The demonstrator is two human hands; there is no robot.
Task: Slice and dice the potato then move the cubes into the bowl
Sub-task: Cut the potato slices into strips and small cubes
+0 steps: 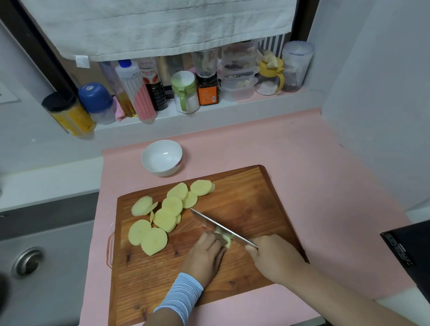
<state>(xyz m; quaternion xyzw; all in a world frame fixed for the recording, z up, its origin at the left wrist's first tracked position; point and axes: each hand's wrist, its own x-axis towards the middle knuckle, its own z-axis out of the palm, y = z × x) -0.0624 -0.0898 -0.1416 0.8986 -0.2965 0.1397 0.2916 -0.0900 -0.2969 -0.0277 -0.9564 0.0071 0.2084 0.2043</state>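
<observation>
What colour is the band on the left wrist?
Light blue wristband, seen in the head view.

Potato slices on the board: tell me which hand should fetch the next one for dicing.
Left, probably. The potato slices lie on the left side of the cutting board, nearer the left hand, which only holds a small potato piece. The right hand grips the knife.

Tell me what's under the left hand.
A pale potato piece pokes out from under the left hand, against the knife. The hand covers the rest; shape unclear.
</observation>
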